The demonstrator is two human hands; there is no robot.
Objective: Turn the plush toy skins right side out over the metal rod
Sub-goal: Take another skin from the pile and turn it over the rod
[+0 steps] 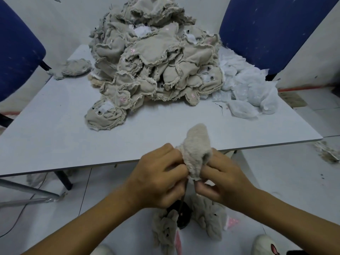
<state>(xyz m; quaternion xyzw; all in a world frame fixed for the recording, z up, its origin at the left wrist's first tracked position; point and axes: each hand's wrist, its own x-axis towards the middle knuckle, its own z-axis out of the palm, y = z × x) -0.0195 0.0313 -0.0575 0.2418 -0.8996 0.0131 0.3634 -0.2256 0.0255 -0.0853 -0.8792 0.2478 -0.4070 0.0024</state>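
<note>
A grey table (pixel 55 129) carries a heap of inside-out skins (pixel 152 57), with blue chairs (pixel 272 30) behind. Past its near edge, above the tiled floor (pixel 276 181), the left hand (pixel 158 179) and right hand (pixel 222 179) each pinch a fuzzy skin (pixel 197 151) on the thin rod (pixel 183 197).

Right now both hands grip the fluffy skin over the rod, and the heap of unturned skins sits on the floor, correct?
Not quite. Left hand and right hand do grip the fluffy skin over the rod, but the head view shows the heap of unturned skins on the table.
</note>
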